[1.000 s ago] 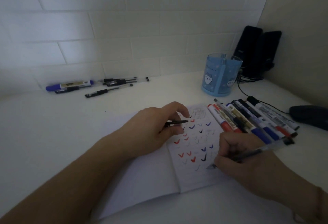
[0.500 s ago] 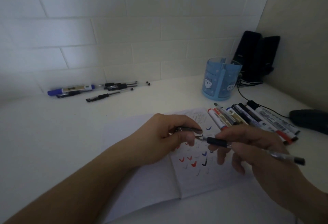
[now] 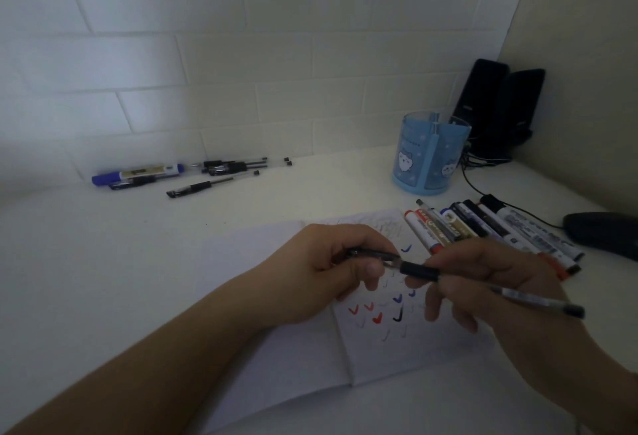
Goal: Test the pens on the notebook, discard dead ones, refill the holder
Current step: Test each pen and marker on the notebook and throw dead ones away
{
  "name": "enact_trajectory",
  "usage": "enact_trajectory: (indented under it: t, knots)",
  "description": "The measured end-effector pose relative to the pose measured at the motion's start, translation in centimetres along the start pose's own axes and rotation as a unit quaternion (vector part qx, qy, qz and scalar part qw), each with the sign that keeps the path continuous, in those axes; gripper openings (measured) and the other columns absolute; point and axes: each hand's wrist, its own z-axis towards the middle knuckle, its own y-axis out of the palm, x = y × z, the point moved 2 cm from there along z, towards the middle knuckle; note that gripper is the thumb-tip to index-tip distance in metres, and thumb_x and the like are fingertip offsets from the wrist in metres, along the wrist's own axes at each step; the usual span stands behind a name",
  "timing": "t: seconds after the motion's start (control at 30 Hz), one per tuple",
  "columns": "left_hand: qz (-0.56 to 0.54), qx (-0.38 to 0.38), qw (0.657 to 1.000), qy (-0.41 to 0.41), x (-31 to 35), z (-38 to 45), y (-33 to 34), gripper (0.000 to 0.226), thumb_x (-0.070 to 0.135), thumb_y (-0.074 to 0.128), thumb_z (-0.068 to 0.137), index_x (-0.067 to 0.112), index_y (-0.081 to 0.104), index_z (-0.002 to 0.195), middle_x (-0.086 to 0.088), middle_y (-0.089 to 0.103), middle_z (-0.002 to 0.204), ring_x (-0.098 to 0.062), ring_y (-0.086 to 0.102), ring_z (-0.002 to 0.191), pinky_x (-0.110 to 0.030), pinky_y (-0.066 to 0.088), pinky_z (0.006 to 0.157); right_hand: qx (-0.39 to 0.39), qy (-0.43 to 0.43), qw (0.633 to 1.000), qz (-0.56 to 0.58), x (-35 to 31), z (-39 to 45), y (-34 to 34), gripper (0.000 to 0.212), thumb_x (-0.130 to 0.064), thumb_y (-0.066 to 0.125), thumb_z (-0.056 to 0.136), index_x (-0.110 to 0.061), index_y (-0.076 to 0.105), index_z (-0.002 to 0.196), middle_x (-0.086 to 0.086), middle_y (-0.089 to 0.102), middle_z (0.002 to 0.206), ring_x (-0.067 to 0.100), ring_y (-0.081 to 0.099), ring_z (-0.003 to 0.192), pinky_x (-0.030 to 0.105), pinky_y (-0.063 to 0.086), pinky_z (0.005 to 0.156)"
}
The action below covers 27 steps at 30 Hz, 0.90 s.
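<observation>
An open notebook (image 3: 297, 358) lies on the white desk, its right page covered with red, blue and black tick marks. Above it my right hand (image 3: 497, 282) grips a clear gel pen (image 3: 483, 284) with a black grip, tip pointing left. My left hand (image 3: 328, 272) pinches the dark pen cap (image 3: 371, 254) right at that tip. The blue pen holder (image 3: 429, 155) stands at the back right. A row of markers and pens (image 3: 490, 227) lies beside the notebook's upper right. Another group of pens (image 3: 193, 174) lies at the back left near the wall.
Two black speakers (image 3: 500, 106) stand in the back right corner with cables running forward. A dark mouse (image 3: 604, 231) sits at the right edge. A tiled wall bounds the desk behind, a plain wall on the right.
My right hand lifted the gel pen off the page and swung its tip left to meet the cap in my left hand; both hands now hover above the notebook.
</observation>
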Motion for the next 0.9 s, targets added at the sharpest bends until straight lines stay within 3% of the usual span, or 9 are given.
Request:
enact_trajectory:
  t: [0.1, 0.23, 0.3, 0.4, 0.5, 0.57, 0.67, 0.8, 0.9]
  knots:
    - [-0.014, -0.025, 1.0, -0.001, 0.5, -0.2, 0.7, 0.023, 0.014, 0.05, 0.096, 0.025, 0.063, 0.111, 0.006, 0.062, 0.075, -0.009, 0.051, 0.057, -0.022, 0.044, 0.058, -0.002, 0.009, 0.999, -0.036, 0.2, -0.2, 0.4, 0.023, -0.037, 0.076, 0.073, -0.019, 0.074, 0.086, 0.011, 0.074, 0.073, 0.018, 0.063, 0.049, 0.02, 0.045, 0.044]
    - [-0.083, -0.061, 0.995, -0.015, 1.0, -0.6, 1.4, 0.028, 0.006, 0.044, 0.098, 0.024, 0.054, 0.116, -0.022, 0.059, 0.087, -0.011, 0.046, 0.062, -0.019, 0.043, 0.057, 0.024, -0.014, 0.999, -0.027, 0.0, -0.6, 1.0, 0.016, -0.033, 0.072, 0.071, -0.022, 0.076, 0.082, 0.007, 0.073, 0.063, 0.009, 0.063, 0.047, 0.016, 0.047, 0.043]
    - [-0.081, -0.064, 0.995, -0.007, 1.2, -0.8, 1.4, 0.029, 0.005, 0.043, 0.098, 0.029, 0.052, 0.114, -0.026, 0.057, 0.087, -0.014, 0.045, 0.062, -0.019, 0.043, 0.057, 0.043, -0.027, 0.998, -0.026, 0.0, -0.8, 1.1, 0.011, -0.026, 0.071, 0.069, -0.024, 0.076, 0.078, 0.003, 0.073, 0.062, 0.008, 0.065, 0.047, 0.014, 0.048, 0.045]
    - [-0.09, -0.065, 0.994, 0.003, 1.6, -0.9, 1.2, 0.028, 0.007, 0.042, 0.098, 0.028, 0.051, 0.113, -0.029, 0.055, 0.084, -0.013, 0.043, 0.059, -0.017, 0.04, 0.054, 0.022, -0.069, 0.997, -0.031, -0.2, -1.0, 1.4, 0.02, -0.039, 0.075, 0.068, -0.028, 0.076, 0.085, -0.002, 0.074, 0.069, 0.01, 0.069, 0.055, 0.013, 0.052, 0.053]
    - [-0.111, -0.067, 0.992, 0.002, 1.6, -0.9, 1.0, 0.027, 0.008, 0.042, 0.097, 0.029, 0.05, 0.112, -0.031, 0.052, 0.084, -0.01, 0.041, 0.056, -0.017, 0.039, 0.053, 0.031, -0.065, 0.997, -0.033, 0.0, -0.9, 1.3, 0.016, -0.029, 0.076, 0.068, -0.029, 0.076, 0.084, -0.002, 0.075, 0.07, 0.014, 0.071, 0.059, 0.015, 0.053, 0.054]
    - [-0.119, -0.062, 0.991, 0.006, 1.4, -0.8, 0.9, 0.028, 0.008, 0.043, 0.097, 0.029, 0.048, 0.115, -0.024, 0.052, 0.081, -0.008, 0.043, 0.057, -0.018, 0.039, 0.054, 0.036, -0.058, 0.997, -0.021, 0.3, -0.7, 1.4, 0.015, -0.028, 0.078, 0.068, -0.033, 0.075, 0.082, -0.002, 0.075, 0.073, 0.019, 0.072, 0.063, 0.018, 0.053, 0.054]
    - [-0.059, -0.058, 0.996, 0.043, 1.4, -0.6, 1.1, 0.031, 0.013, 0.047, 0.098, 0.028, 0.045, 0.125, -0.009, 0.057, 0.078, -0.01, 0.049, 0.057, -0.023, 0.043, 0.056, 0.021, -0.073, 0.997, -0.033, 0.6, -0.2, 1.8, 0.019, -0.042, 0.077, 0.069, -0.034, 0.069, 0.084, -0.004, 0.073, 0.079, 0.019, 0.071, 0.066, 0.023, 0.054, 0.054]
    - [0.099, -0.037, 0.993, 0.048, 0.9, -0.3, 0.4, 0.049, 0.037, 0.063, 0.09, 0.038, 0.039, 0.133, 0.011, 0.065, 0.094, -0.011, 0.063, 0.081, -0.032, 0.053, 0.074, 0.037, -0.105, 0.994, 0.003, 0.5, 0.5, 0.5, 0.014, -0.004, 0.067, 0.082, -0.017, 0.066, 0.087, 0.0, 0.069, 0.097, 0.02, 0.067, 0.086, 0.025, 0.054, 0.059]
    - [0.204, 0.012, 0.978, 0.054, 0.0, -0.3, -0.8, 0.046, 0.051, 0.055, 0.088, 0.044, 0.04, 0.131, 0.02, 0.061, 0.106, -0.009, 0.06, 0.098, -0.033, 0.05, 0.084, 0.069, -0.057, 0.994, -0.058, -0.4, 0.9, -1.7, 0.027, 0.002, 0.05, 0.087, -0.022, 0.061, 0.093, -0.006, 0.072, 0.091, 0.011, 0.069, 0.087, 0.017, 0.054, 0.065]
